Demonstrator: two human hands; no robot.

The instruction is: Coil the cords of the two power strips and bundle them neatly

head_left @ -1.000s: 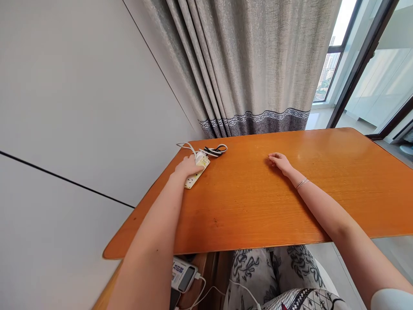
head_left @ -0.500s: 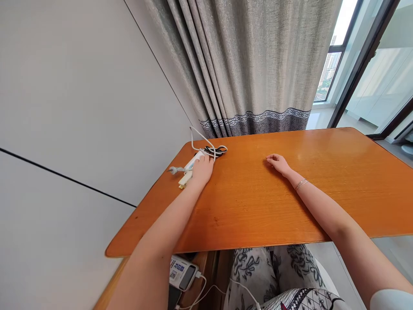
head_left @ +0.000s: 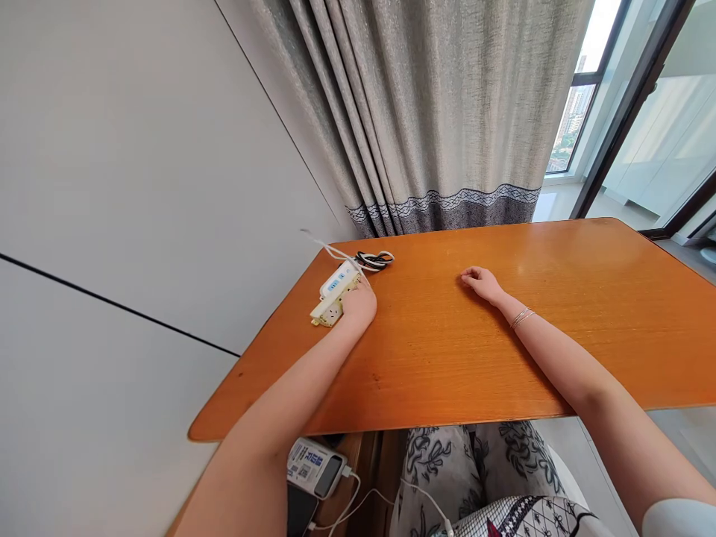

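My left hand is closed on the near edge of a cream power strip, which is tilted so that its sockets face me. Its fingertips are partly hidden behind the strip. Just beyond lies a white power strip with blue-marked sockets. A white cord runs up past the hand, its far end blurred above the table's left edge. Black cord is coiled behind the strips. My right hand rests on the wooden table, fingers loosely curled together, with nothing seen in them.
A pale wall panel borders the table on the left, and a grey curtain hangs behind it. Below the front edge, a white power bank with a cable lies in a drawer-like space beside my legs.
The cream power strip has turned so its sockets show, and my left hand has shifted slightly right and down. The white cord's loose plug end swung up and left. My right hand stayed put.
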